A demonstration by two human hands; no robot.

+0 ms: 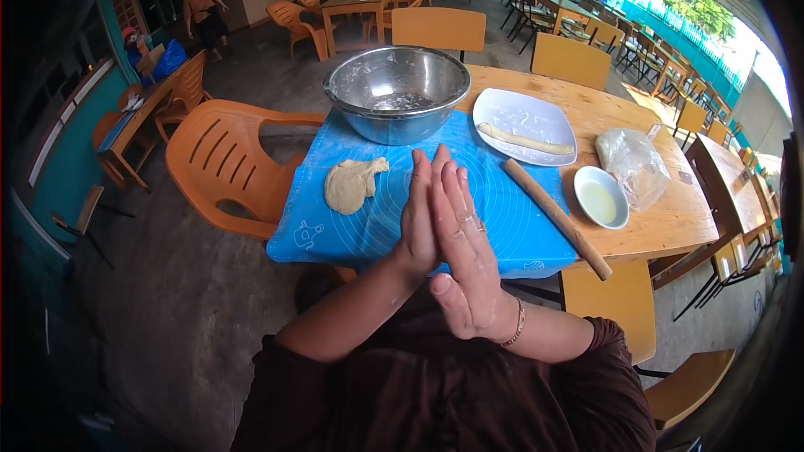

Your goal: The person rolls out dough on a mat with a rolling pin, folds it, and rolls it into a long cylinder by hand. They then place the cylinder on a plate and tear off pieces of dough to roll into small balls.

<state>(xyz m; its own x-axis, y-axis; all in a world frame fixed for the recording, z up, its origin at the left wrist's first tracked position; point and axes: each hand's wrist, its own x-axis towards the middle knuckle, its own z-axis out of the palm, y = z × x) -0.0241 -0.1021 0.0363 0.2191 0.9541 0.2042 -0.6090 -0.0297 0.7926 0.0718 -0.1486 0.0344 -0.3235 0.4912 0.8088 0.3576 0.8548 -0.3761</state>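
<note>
My left hand (421, 218) and my right hand (467, 255) meet palm to palm above the blue mat (293, 234), fingers stretched forward. Nothing shows between them, though the space between the palms is hidden. White smears mark the fingers. Left of my hands, a flattened lump of dough (350, 186) lies on the mat. A steel bowl (394, 124) with floury residue stands at the mat's back edge. To the right, a wooden rolling pin (557, 218) lies diagonally, and a white plate (523, 113) bears a strip of dough (526, 140).
A small white bowl (600, 198) of pale liquid stands beside a clear plastic bag (632, 167) on the wooden table (670, 230). An orange chair (230, 163) is at the left. Another person (203, 12) bends in the far left background, among tables and chairs.
</note>
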